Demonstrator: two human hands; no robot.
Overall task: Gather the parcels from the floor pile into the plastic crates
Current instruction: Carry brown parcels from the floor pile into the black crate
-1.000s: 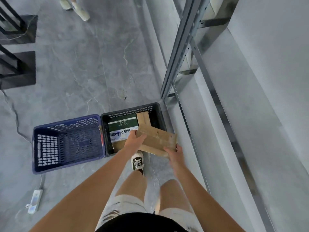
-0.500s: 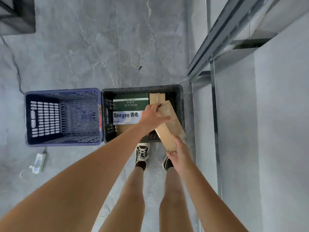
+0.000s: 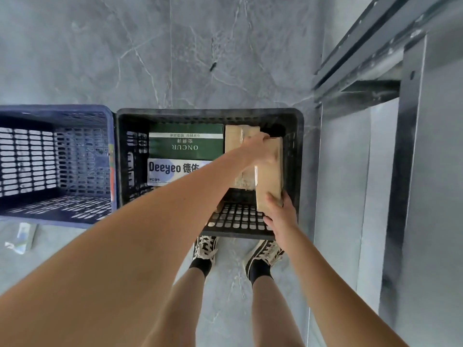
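Two crates: a black crate [image 3: 299,171] and a blue crate [image 3: 111,166] stand side by side on the grey floor [image 3: 175,58], their near walls touching or almost so.
Blue crate: open room inside, only its slotted walls and bottom showing.
Black crate, left part: a green ONCUR box [image 3: 186,144] lies flat at the far side, a white Deeyeo box [image 3: 170,171] just in front of it.
Black crate, right part: a taped brown parcel [image 3: 234,139] lies against the green box; bare grid bottom shows toward the near wall.
Held parcel: a brown cardboard parcel [image 3: 269,176] stands on edge along the right wall, tilted, lower end near the grid bottom.
Left hand [image 3: 255,149]: reaches across the crate and grips the parcel's far upper end, fingers curled over its edge.
Right hand [image 3: 280,216]: grasps the near lower end, thumb on the face, fingers wrapped behind.
Right edge: a metal shelf frame [image 3: 406,146] runs just beside the black crate, leaving a narrow strip of floor.
Near edge: two sneakers [image 3: 204,249] stand close against the black crate's near wall.
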